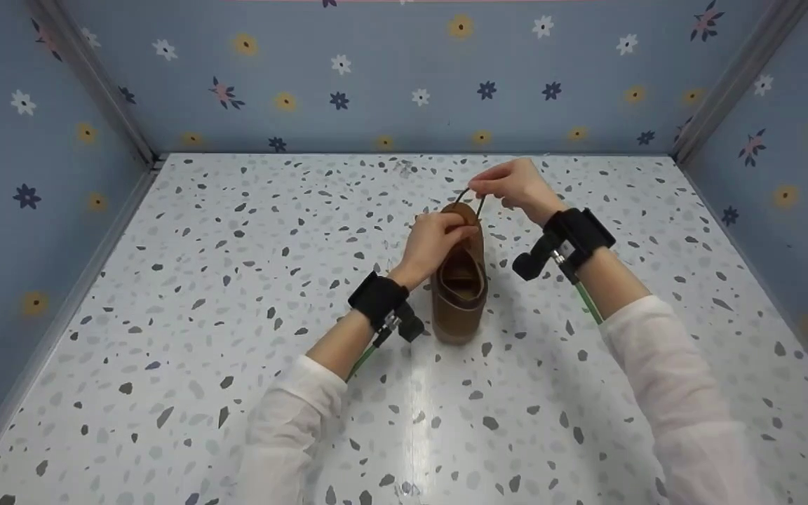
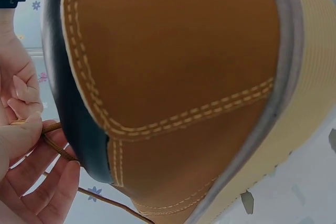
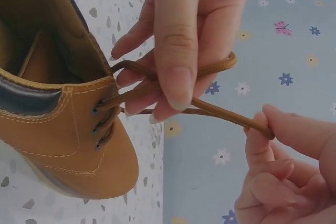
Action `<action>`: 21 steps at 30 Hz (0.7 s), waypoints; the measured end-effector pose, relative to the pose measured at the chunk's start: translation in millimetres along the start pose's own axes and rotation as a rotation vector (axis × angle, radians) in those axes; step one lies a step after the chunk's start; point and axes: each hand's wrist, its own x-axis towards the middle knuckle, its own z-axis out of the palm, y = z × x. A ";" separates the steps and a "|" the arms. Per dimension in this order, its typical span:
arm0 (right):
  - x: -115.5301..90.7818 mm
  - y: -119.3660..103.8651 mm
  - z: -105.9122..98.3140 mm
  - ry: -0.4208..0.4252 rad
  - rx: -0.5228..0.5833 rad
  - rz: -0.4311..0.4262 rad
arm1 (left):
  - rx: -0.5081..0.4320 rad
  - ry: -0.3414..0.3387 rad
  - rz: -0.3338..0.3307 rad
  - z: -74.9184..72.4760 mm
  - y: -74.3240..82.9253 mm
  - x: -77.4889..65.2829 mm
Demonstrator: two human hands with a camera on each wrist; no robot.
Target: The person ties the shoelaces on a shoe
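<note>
A brown leather shoe [image 1: 457, 315] with a dark padded collar and tan stitching stands on the surface, toe pointing away from me. Over its tongue, my left hand [image 1: 433, 242] pinches the brown shoelace [image 3: 220, 66] between thumb and fingers. A small bend of lace sticks out past that thumb in the right wrist view, where the strands cross beneath it. Farther forward and to the right, my right hand [image 1: 516, 186] pinches a looped part of the lace at its fingertips, drawn out from the shoe. The lace also runs through eyelets [image 3: 100, 124] on the shoe's side.
The shoe stands on a white speckled tabletop [image 1: 236, 315]. Blue flowered panels [image 1: 376, 77] rise at the back and both sides, joined by grey corner posts. Each wrist carries a black strap [image 1: 576, 238] with a camera and a green cable.
</note>
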 end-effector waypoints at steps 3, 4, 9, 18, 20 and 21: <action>-60.2 -55.5 8.0 0.010 0.021 -0.022 | 0.002 -0.006 -0.007 -0.4 0.6 -0.2; -69.4 -63.8 8.1 0.007 0.037 -0.032 | 0.002 -0.009 -0.009 -0.6 0.7 -0.3; -89.8 -83.8 5.2 0.026 0.078 -0.051 | -0.004 -0.016 -0.008 -1.3 1.5 -0.8; -83.8 -85.0 -6.1 0.063 0.223 -0.030 | 0.011 -0.008 -0.019 -0.7 -0.1 0.3; -82.2 -84.0 -7.9 0.062 0.245 -0.034 | 0.004 0.002 -0.015 -0.2 -0.6 0.8; -81.7 -83.4 -8.7 0.061 0.259 -0.031 | 0.000 0.004 -0.014 0.0 -0.9 1.1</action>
